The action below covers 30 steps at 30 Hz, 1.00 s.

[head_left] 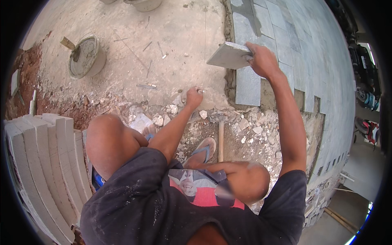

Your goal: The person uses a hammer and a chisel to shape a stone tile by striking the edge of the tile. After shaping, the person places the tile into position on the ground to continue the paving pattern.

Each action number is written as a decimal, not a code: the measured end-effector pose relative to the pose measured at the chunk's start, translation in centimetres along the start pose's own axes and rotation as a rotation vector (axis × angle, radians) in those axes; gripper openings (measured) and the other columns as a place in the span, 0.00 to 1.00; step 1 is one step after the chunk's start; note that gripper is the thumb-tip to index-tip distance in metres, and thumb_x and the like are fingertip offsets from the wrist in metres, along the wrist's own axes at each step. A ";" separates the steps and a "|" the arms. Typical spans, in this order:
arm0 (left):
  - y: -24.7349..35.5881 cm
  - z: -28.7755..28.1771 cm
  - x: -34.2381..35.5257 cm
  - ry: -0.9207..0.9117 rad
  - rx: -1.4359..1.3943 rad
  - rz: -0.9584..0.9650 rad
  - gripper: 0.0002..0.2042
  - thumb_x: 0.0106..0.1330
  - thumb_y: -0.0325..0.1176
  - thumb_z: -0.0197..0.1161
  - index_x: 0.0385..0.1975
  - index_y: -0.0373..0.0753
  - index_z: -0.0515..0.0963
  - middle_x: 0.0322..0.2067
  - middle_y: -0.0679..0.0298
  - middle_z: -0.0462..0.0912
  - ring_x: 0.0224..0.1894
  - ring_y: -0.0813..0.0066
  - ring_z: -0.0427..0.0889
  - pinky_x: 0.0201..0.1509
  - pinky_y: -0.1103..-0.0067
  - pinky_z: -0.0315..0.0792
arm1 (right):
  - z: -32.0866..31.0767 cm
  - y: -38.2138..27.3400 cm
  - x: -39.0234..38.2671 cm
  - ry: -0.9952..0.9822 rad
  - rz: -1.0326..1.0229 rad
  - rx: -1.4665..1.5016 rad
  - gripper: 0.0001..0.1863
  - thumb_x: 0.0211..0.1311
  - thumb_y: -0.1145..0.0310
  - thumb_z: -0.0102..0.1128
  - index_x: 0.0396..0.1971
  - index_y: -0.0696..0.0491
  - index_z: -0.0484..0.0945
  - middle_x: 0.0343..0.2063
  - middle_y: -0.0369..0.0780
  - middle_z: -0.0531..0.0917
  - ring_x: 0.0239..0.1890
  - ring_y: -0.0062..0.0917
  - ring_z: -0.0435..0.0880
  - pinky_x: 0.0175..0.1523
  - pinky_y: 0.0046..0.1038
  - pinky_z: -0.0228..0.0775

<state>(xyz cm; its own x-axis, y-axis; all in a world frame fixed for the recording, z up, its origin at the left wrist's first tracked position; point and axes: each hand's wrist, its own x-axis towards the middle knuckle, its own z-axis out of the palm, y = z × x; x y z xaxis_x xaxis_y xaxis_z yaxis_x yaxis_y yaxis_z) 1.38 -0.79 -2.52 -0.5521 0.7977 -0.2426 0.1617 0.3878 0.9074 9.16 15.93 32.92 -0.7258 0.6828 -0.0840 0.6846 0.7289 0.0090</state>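
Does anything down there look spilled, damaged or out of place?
Yes: a dark patch streaks across the laid tiles near the top, unlike their paler grey; it looks wet, perhaps spilled. Below, broken rubble is strewn about, with a hammer lying in it. The tilted tile is simply in the right hand.

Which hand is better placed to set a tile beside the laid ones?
Probably the right hand: it grips a loose gray tile close to the laid tiles, whereas the left hand is farther off.

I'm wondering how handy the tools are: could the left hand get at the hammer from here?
Probably yes: the left hand is near the hammer, with only low loose stones seemingly between them.
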 end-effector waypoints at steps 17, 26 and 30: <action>-2.7 -12.1 3.3 0.856 0.220 -0.549 0.17 0.57 0.35 0.70 0.41 0.33 0.74 0.43 0.49 0.76 0.48 0.49 0.79 0.52 0.63 0.74 | -0.3 -0.8 -1.3 -0.023 0.032 0.057 0.20 0.60 0.69 0.62 0.53 0.51 0.76 0.45 0.47 0.83 0.49 0.47 0.80 0.51 0.44 0.71; -9.3 -15.1 5.0 0.744 0.303 -0.919 0.23 0.52 0.46 0.73 0.37 0.31 0.81 0.38 0.50 0.85 0.41 0.55 0.87 0.46 0.68 0.80 | 0.5 -0.4 -1.2 0.042 -0.033 0.021 0.19 0.58 0.76 0.54 0.50 0.48 0.77 0.39 0.45 0.84 0.46 0.45 0.82 0.49 0.46 0.72; -9.4 -14.4 4.9 0.792 0.357 -0.817 0.19 0.53 0.43 0.71 0.33 0.31 0.82 0.35 0.49 0.86 0.38 0.54 0.87 0.42 0.67 0.81 | 0.2 0.0 -2.3 0.017 -0.072 -0.002 0.16 0.58 0.76 0.55 0.47 0.49 0.77 0.38 0.46 0.84 0.44 0.46 0.82 0.47 0.47 0.72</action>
<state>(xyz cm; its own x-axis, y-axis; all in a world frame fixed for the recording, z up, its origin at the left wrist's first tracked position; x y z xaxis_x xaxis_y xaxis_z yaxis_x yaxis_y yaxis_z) -14.65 -7.18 -7.27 -0.9285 -0.2028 -0.3111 -0.3227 0.8552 0.4056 10.85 14.32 32.93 -0.7743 0.6292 -0.0674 0.6304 0.7763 0.0054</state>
